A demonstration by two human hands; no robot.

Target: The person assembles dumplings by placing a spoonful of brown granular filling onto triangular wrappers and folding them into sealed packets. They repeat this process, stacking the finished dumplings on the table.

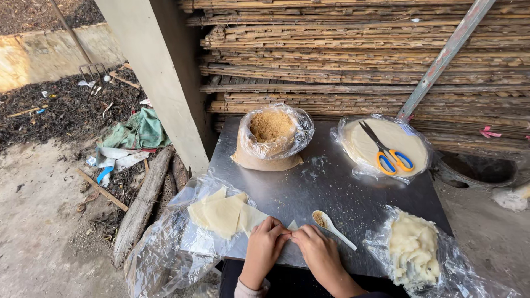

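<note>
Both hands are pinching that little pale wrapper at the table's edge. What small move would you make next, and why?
Probably one more fold or roll away from the body. The left hand and right hand meet over the thin pale wrapper piece, only its corner peeking out. The white spoon of brown crumbs lies set down on the grey metal table, which suggests filling is already in.

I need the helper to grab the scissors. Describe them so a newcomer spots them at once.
Start at the metal table and go to its far right corner, where a round stack of pale wrappers lies in clear plastic. The scissors lie on top, the only thing with orange-and-blue handles.
</note>
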